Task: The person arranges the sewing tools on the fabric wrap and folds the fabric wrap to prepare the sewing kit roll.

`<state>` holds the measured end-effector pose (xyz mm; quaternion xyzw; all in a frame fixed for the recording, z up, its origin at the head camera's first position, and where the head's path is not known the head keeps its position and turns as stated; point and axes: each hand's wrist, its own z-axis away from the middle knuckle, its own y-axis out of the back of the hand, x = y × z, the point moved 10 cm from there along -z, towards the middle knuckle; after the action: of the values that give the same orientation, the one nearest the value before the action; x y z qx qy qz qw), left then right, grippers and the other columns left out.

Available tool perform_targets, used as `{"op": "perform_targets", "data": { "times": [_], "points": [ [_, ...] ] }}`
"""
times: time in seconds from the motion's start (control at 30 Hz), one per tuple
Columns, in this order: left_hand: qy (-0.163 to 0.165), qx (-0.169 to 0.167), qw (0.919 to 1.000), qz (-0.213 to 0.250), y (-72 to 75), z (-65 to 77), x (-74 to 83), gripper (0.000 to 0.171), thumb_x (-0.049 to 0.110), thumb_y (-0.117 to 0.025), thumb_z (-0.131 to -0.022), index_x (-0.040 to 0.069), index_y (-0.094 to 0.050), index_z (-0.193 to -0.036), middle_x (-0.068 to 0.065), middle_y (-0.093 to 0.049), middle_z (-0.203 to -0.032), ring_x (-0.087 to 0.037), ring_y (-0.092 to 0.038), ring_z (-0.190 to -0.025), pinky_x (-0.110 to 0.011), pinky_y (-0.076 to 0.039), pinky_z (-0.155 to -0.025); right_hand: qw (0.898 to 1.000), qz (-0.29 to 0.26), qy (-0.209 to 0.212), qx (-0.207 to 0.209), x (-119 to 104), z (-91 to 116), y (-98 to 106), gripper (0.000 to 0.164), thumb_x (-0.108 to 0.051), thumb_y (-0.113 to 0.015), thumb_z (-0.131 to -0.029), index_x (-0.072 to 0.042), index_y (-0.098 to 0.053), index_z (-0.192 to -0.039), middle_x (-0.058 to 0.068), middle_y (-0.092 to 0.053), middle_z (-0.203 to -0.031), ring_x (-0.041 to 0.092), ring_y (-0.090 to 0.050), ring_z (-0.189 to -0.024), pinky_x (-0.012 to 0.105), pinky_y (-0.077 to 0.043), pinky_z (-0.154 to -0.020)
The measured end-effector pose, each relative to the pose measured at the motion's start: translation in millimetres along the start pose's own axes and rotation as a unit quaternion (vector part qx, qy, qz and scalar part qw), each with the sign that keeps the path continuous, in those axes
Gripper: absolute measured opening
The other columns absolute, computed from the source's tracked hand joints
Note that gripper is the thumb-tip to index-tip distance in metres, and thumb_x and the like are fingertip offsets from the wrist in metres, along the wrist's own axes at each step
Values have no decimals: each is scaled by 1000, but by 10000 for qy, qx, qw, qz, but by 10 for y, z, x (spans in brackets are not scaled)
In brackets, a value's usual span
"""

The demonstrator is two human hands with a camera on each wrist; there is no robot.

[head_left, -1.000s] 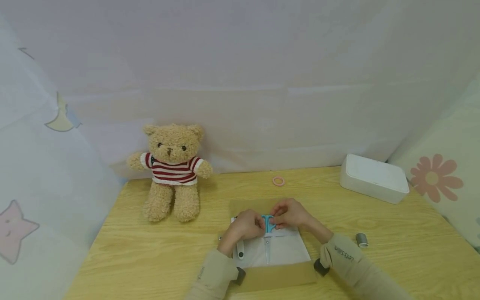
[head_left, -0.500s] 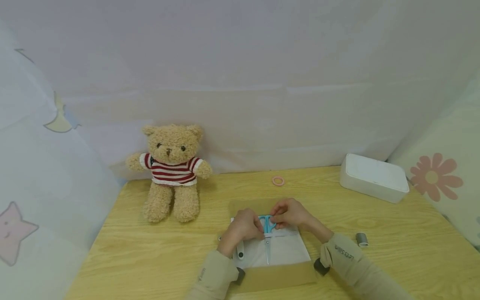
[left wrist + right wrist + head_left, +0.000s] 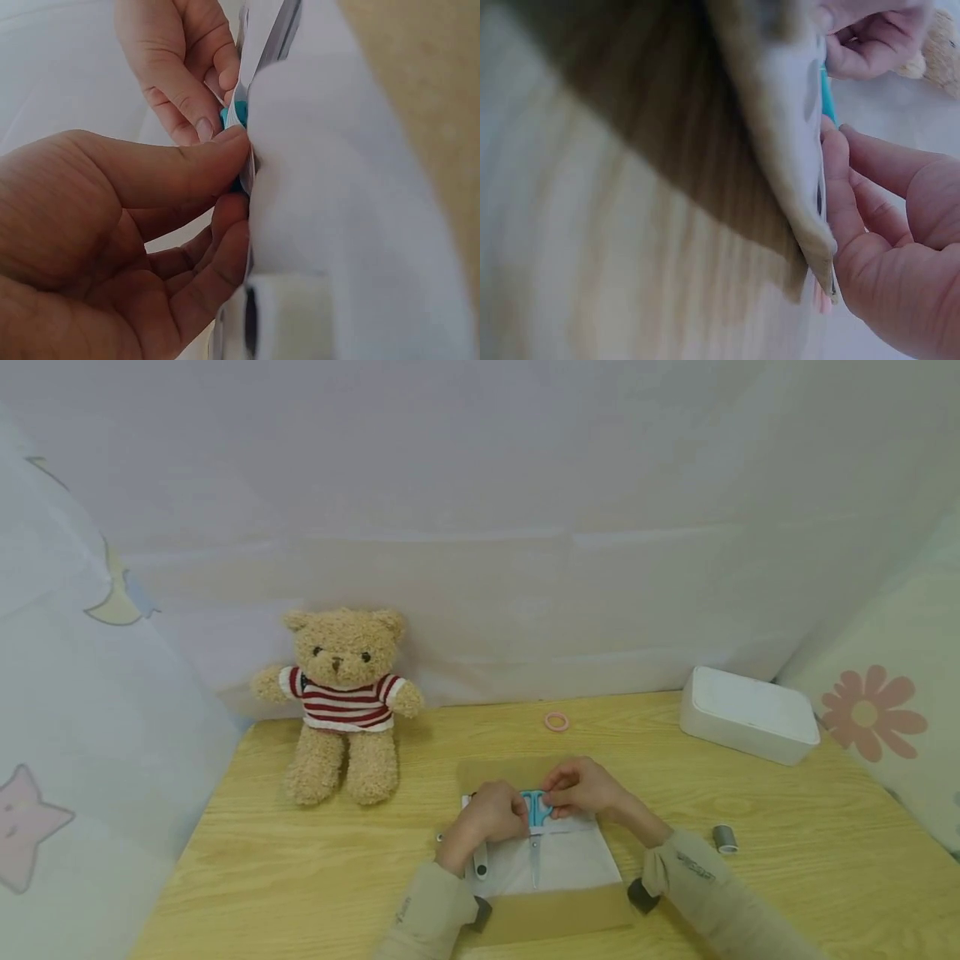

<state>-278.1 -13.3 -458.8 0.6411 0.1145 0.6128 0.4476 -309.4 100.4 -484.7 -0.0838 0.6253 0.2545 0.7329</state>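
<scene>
The scissors point(image 3: 535, 853) are lying on white fabric point(image 3: 581, 860), their slim silver blades pointing toward the person. Their turquoise, looped handles point(image 3: 536, 819) are showing beyond a pale band point(image 3: 566, 828) that is crossing them. The right grip point(image 3: 581, 787) is pinching one loop; the left grip point(image 3: 491, 812) is pinching the band beside the handles.

We have room to pass over the table point(image 3: 423, 814) between the teddy bear point(image 3: 345, 706) and the left hand point(image 3: 495, 812). Beyond the right hand point(image 3: 587, 787), a grey spool point(image 3: 724, 839) and a white box point(image 3: 750, 714) stand in our way; blue-handled scissors point(image 3: 535, 814) block the gap between the hands.
</scene>
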Motion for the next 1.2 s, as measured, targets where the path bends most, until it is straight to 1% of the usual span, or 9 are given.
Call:
{"op": "perform_targets", "data": {
  "times": [0.2,0.4,0.6,0.77,0.97,1.1,1.2],
  "points": [
    [-86,-74,9999,-116,2,6,30,20,2,-72,-77,9,-62,-62,6,-52,-59,-10,-45,-57,-22,-36,-50,9996,-248,-14,-144,49,3,1,20,4,-66,-85,14,-62,-102,15,-66,-83,16,-67,-66,28,-56,-62],
    [-194,-204,9994,-192,-17,11,63,23,3,-70,-81,9,-58,-63,5,-48,-61,-10,-44,-58,-21,-35,-51,9996,-249,36,-117,55,14,1,19,4,-66,-85,13,-63,-101,14,-66,-83,16,-66,-64,28,-56,-61],
    [-367,-131,9987,-318,-7,25,93,24,2,-66,-84,10,-54,-65,5,-45,-62,-8,-41,-57,-20,-33,-51,10000,-26,35,-68,45,14,2,18,3,-68,-84,11,-64,-100,12,-66,-81,16,-66,-64,28,-56,-60],
    [-399,-99,9983,-401,-10,26,96,25,2,-66,-84,11,-52,-65,5,-44,-62,-8,-41,-57,-20,-33,-52,9999,103,29,-98,40,13,11,18,2,-69,-84,10,-65,-99,11,-67,-81,16,-66,-65,30,-56,-62],
    [-358,-53,9983,-453,1,29,89,24,2,-66,-84,11,-52,-66,5,-45,-62,-9,-41,-58,-21,-33,-53,9997,142,64,-162,37,12,12,19,1,-71,-83,10,-66,-99,11,-68,-81,17,-67,-66,31,-56,-63],
    [-307,-14,9986,-429,13,35,95,22,2,-67,-83,10,-54,-67,4,-46,-63,-9,-42,-59,-21,-34,-53,9990,383,180,-154,4,26,31,18,0,-71,-82,9,-67,-97,11,-68,-82,17,-67,-66,31,-56,-63],
    [-233,33,9993,-307,22,39,89,19,3,-69,-82,8,-57,-68,4,-49,-65,-10,-44,-61,-22,-36,-54,9975,628,293,-101,-24,40,57,16,-1,-72,-81,8,-67,-94,11,-68,-80,17,-66,-66,30,-56,-62]
  ]
}}
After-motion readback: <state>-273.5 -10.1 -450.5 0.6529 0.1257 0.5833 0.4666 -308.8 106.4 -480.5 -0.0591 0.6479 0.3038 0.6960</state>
